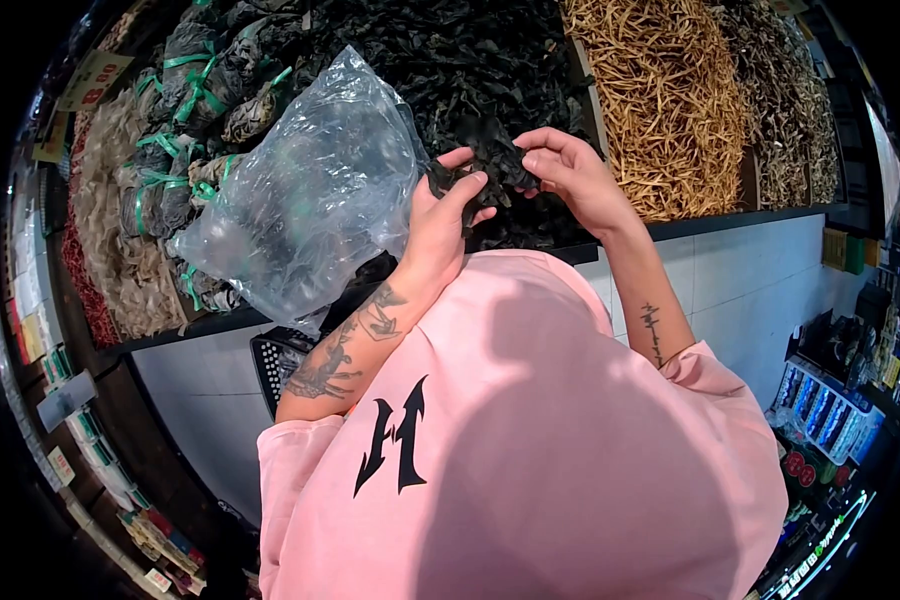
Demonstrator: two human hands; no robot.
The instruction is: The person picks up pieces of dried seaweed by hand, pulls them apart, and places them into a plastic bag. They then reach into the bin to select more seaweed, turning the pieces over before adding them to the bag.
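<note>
A dark, wrinkled piece of dried seaweed (pixel 497 155) is held up between both hands, over a bin of the same black dried seaweed (pixel 470 60). My left hand (pixel 442 215) is closed round its left side, thumb on top. On its right edge, my right hand (pixel 575 178) pinches with thumb and bent fingers. A clear plastic bag (pixel 310 190) lies beside my left hand and touches it; whether any finger also holds the bag cannot be told. The bag covers part of several dark bundles tied with green string (pixel 185 90).
Right of the seaweed, beyond a divider, lie thin golden dried strips (pixel 660 100) and greyish-brown dried goods (pixel 785 110). Pale translucent dried sheets (pixel 120 200) and red dried goods (pixel 82 270) fill the left. A dark counter edge (pixel 710 222) runs in front, above white panels (pixel 760 265).
</note>
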